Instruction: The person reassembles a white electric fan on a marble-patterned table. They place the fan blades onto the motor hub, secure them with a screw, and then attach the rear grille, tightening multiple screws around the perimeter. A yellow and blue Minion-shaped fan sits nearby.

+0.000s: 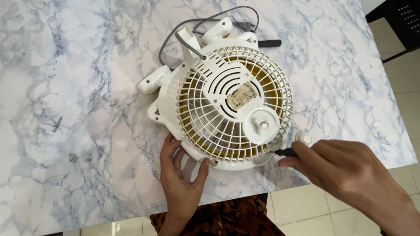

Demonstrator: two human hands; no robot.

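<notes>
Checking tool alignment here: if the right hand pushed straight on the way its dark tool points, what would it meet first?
The right hand holds a dark tool pointing left. Its tip looks to be already at the white fan housing, near the lower rim, so that likely comes first; depth is unclear.

— What sort of place is this?
— A home, it looks like: a marble-patterned table (65, 52) beyond the left hand (181, 179), pale glossy floor tiles (306, 205) beneath the right hand (345, 175), a dark chair (400, 22) far beyond it.
</notes>
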